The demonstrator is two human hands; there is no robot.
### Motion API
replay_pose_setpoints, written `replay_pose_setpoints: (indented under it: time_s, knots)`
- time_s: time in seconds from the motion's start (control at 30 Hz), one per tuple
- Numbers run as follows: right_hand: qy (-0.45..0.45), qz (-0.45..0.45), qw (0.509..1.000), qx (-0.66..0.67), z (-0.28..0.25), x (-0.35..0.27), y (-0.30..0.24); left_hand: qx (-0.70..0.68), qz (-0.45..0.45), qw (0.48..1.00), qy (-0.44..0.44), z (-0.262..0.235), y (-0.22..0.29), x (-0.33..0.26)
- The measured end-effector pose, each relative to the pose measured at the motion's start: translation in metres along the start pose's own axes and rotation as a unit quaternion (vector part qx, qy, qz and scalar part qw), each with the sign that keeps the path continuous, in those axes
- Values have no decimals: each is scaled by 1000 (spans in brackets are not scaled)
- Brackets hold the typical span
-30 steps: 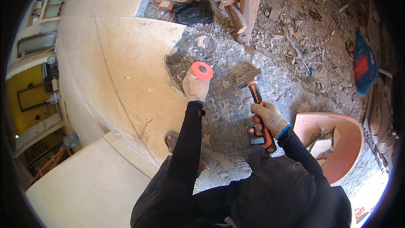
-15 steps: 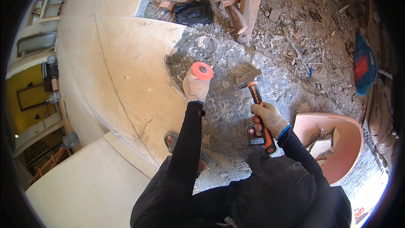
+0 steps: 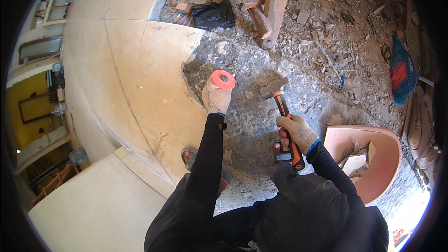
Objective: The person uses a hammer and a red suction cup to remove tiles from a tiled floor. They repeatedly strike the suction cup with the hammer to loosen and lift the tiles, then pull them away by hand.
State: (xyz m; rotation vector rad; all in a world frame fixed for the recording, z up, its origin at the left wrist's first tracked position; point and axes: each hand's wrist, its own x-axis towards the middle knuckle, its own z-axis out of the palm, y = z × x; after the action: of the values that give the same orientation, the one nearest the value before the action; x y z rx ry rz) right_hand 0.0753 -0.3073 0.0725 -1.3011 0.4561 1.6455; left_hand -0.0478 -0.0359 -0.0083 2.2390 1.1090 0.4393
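Observation:
My gloved left hand [image 3: 216, 97] is closed around a chisel with a round pink-red hand guard [image 3: 230, 84]; the guard faces up and hides most of the tool. It is over the broken edge of the cream floor tiles [image 3: 154, 72], beside rough grey mortar [image 3: 247, 116]. In my gloved right hand [image 3: 298, 132] is a hammer [image 3: 281, 101] with an orange and black handle. The hammer's head points away from me, over the mortar and apart from the chisel.
A broken pink basin [image 3: 380, 158] holding tile pieces stands at the right. Wooden beams [image 3: 280, 9], a black plastic bag [image 3: 214, 15] and rubble [image 3: 322, 42] lie ahead. A blue and red bag [image 3: 402, 72] and stacked sacks [image 3: 422, 126] line the far right. My sandalled feet are below my hands.

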Motion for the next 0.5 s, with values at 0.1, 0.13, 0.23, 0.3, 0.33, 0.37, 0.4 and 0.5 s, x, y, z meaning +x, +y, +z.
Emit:
replay_pose_setpoints:
  time_s: [0.1, 0.13, 0.23, 0.3, 0.33, 0.37, 0.4, 0.5]
  knots:
    - [-1, -3, 1000, -11, -1, 1, 1, -4, 5, 1000, 2, 0, 0, 0]
    - [-7, -7, 1000, -14, -1, 1, 1, -2, 7, 1000, 2, 0, 0, 0]
    - [-6, -6, 1000, -12, -1, -1, 0, -5, 2, 1000, 1, 1, -2, -1]
    - [-8, 1, 1000, -4, -1, -2, -1, -3, -4, 1000, 0, 2, -4, -1]
    - [-5, -3, 1000, -12, -1, -2, -1, -3, -8, 1000, 0, 3, -5, -1]
    - [-4, -4, 1000, -16, -1, -2, -1, 0, -5, 1000, 2, 4, -6, -1]
    - [-3, -4, 1000, -19, -1, -2, -1, 4, -3, 1000, 3, 4, -7, 0]
    - [5, -6, 1000, -10, 0, -1, 0, -16, -13, 1000, 3, 5, -7, 0]
